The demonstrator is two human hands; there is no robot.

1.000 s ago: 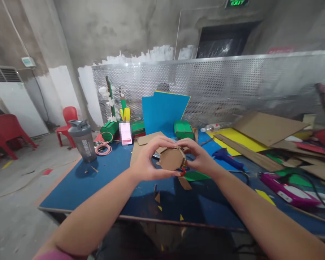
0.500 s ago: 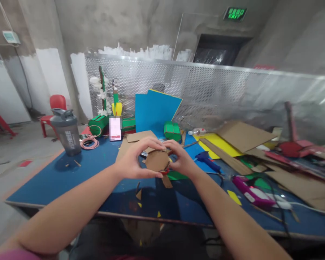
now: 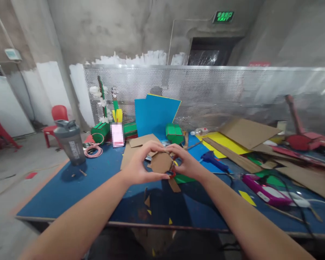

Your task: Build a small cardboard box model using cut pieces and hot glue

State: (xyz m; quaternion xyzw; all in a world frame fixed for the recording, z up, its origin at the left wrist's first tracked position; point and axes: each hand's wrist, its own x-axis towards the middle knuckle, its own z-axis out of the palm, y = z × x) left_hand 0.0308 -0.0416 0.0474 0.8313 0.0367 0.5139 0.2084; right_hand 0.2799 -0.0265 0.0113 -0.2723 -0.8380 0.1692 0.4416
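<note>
Between my two hands, above the blue table [image 3: 97, 195], is a roundish, many-sided cardboard piece [image 3: 161, 163] with its flat brown face toward me. My left hand [image 3: 141, 164] curves round its left side, thumb along the lower edge and fingers over the top. On the right edge, my right hand [image 3: 186, 162] grips it with bent fingers near the upper corner. Something red shows just under the piece by the right fingers; what it belongs to is partly hidden. A cardboard strip [image 3: 174, 185] lies on the table below the hands.
Left stands a grey shaker bottle [image 3: 70, 142] beside a coiled pink cable [image 3: 93, 150]. Behind are a phone [image 3: 117, 135], blue boards [image 3: 157, 113] and a green box-like piece [image 3: 174, 133]. A blue glue gun [image 3: 215, 161], purple power strip [image 3: 267, 189] and cardboard sheets [image 3: 249, 133] lie right.
The view has shifted and levelled slightly, so the table's contents sit a little lower and mostly farther right. Both hands keep their hold on the cardboard piece.
</note>
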